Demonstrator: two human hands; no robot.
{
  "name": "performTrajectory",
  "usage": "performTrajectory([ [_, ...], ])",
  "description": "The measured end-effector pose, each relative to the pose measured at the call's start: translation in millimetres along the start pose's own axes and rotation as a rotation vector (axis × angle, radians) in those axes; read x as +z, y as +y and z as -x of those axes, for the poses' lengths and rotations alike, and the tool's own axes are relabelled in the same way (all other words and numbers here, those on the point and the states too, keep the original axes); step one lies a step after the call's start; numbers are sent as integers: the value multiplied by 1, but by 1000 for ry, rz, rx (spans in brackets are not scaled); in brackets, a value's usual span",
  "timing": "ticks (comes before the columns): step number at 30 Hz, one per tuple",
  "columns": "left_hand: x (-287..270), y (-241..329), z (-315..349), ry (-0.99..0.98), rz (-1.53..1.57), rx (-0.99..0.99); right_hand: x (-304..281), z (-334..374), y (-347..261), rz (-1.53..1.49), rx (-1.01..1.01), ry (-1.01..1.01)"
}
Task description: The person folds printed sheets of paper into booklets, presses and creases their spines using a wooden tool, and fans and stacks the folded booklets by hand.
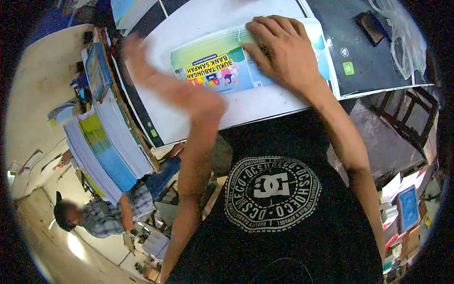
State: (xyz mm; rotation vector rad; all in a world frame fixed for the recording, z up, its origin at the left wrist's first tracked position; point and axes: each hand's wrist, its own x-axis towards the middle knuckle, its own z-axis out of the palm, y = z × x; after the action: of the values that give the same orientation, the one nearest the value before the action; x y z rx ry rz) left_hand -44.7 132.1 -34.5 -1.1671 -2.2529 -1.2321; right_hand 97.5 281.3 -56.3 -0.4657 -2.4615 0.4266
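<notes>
A stack of colourful printed booklet covers, green, yellow and light blue, lies on a white sheet on the table. My right hand rests palm down on the right part of the stack, with its fingers spread and curved over the paper. To the left of the covers, my left hand is raised above the white sheet and smeared by motion. Its fingers are too blurred to make out, and nothing shows clearly in them.
Tall stacks of printed sheets stand at the left, near a person in a checked shirt. A clear plastic bag and a small dark block lie at the right. Another printed stack sits at the upper left.
</notes>
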Motion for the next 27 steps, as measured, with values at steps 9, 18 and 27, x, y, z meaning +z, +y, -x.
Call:
performTrajectory([
  [9,55,-16,8,-360,-440,148,-43,-42,-81,-816,-118,351],
  [18,47,9,11,-340,-426,126,40,-16,-47,-653,-51,56],
  [27,61,19,20,-386,-355,123,-10,-7,-15,-576,-246,17],
])
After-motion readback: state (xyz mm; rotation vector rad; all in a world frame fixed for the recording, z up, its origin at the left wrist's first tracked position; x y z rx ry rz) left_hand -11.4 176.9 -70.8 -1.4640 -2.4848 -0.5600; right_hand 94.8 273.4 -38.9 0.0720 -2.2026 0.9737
